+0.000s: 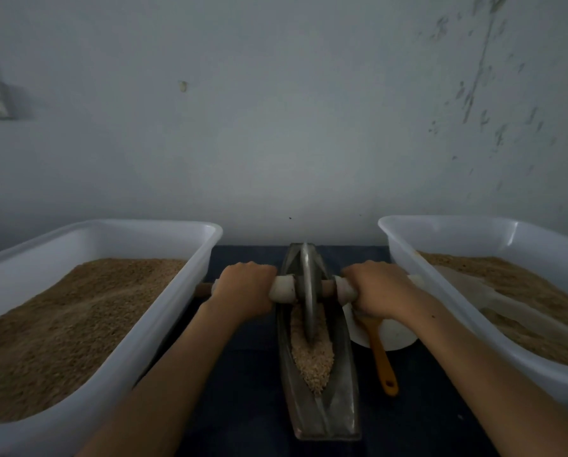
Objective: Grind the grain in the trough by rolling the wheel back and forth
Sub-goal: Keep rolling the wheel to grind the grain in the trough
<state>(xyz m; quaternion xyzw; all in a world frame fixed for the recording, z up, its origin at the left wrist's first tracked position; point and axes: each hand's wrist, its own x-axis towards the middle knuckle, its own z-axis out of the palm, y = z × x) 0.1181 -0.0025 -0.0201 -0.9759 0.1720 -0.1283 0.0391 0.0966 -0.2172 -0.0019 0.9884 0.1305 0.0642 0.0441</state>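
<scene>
Your left hand (pixel 243 290) is curled tight around the pale padded grip on the left end of the axle, and your right hand (pixel 379 290) is wrapped the same way around the matching grip on the right end. Between them, at centre frame, the thin grey metal grinding wheel (pixel 308 291) stands upright in the long, boat-shaped grey metal trough (pixel 348 374), sitting toward its far half. The pale, coarse grain (pixel 312 357) lies along the groove, mostly in the stretch nearer you, just below the wheel in the frame.

To grind well, press down evenly through both fists so the wheel stays vertical; it looks as though a tilt would let the rim ride up the sloped side. Draw it toward you through the grain heap, then push away, keeping the axle square across the trough. Stop short of the pointed near end, where grain would likely spill onto the dark tabletop (pixel 243 407).

Keep your right wrist clear of the orange-handled brush (pixel 383 357) lying across the white round dish (pixel 398 338) at right of centre. The white plastic tub of brown grain at lower left (pixel 197 258) and its twin at right (pixel 394 239) flank your forearms, so keep your elbows in.
</scene>
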